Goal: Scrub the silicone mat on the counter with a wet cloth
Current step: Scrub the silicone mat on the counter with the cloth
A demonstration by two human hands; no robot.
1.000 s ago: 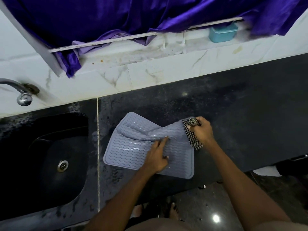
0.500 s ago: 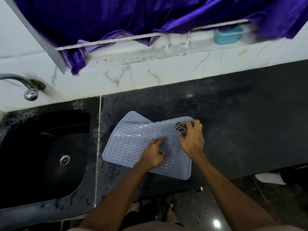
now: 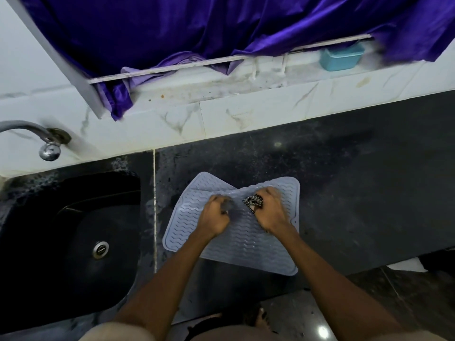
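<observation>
Right hand (image 3: 269, 214) closed around bunched checkered cloth (image 3: 253, 203), pressed on upper middle of silicone mat (image 3: 236, 247). Left hand (image 3: 214, 215) curled, knuckles down on mat just beside; nothing clearly gripped, fingertips blurred. Mat spread on dark counter (image 3: 357, 188), right of sink (image 3: 73, 237), far edge rumpled. Unscrubbed mat judged mostly below and toward body; cloth hand nearer.

I'm seeing a matt, wave-ribbed silicone mat (image 3: 236, 244), checked woven cloth (image 3: 253, 201), glossy speckled stone counter (image 3: 344, 180), shiny metal tap (image 3: 49, 148).
</observation>
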